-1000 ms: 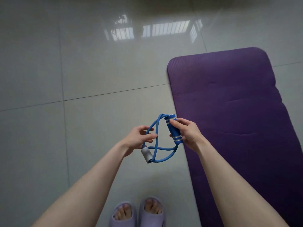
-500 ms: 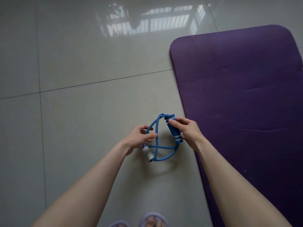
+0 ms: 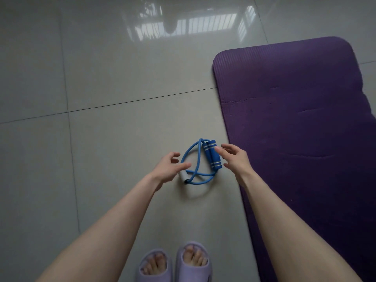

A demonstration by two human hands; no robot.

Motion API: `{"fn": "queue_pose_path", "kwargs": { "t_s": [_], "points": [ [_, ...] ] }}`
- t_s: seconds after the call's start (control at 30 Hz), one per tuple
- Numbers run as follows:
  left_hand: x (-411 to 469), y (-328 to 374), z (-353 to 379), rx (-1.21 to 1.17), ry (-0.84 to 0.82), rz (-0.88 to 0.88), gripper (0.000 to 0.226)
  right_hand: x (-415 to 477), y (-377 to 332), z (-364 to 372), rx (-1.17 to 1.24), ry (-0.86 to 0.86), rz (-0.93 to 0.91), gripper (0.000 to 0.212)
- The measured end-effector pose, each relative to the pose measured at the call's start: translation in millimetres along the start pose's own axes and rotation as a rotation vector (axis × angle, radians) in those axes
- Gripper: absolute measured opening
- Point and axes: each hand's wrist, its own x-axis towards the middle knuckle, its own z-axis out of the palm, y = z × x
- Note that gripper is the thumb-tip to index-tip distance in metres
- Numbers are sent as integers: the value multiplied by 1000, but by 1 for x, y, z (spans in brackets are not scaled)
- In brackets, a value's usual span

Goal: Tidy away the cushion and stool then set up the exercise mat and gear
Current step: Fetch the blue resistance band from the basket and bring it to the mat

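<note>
1. while the blue exercise band [image 3: 211, 157] is seen on or just over the tiled floor [image 3: 101, 88], just left of the long edge of the purple mat [image 3: 295, 129] and apart from it, the step in hand is judged to be the setting down of the gear beside the mat.
2. the left hand [image 3: 166, 169] and right hand [image 3: 236, 159] are held on either side of the band with fingers [image 3: 183, 165] spread and relaxed. nothing is gripped, though the right fingertips are close to the blue foam handles and contact cannot be ruled out.
3. a faint ring of shadow is seen nearer the feet, so it cannot be told whether the band is fully settled. the hands are best held low until it is seen to lie flat.
4. the crossed loops are best straightened and the two handles laid together, so that the band can be lifted in one move.
5. the band is best placed near the mat's edge and clear of the lilac slippers [image 3: 173, 263], so that it is not trodden on.
</note>
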Motion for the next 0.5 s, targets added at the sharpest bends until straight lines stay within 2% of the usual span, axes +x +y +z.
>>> {"fn": "queue_pose_path", "kwargs": {
  "t_s": [0.2,0.5],
  "points": [
    [-120,35,-15,-53,26,-14,62,-106,-63,-20,11,-5,29,43],
    [-342,121,-48,-218,119,80,54,-293,-215,-38,4,-94,-24,30]
  ]
}}
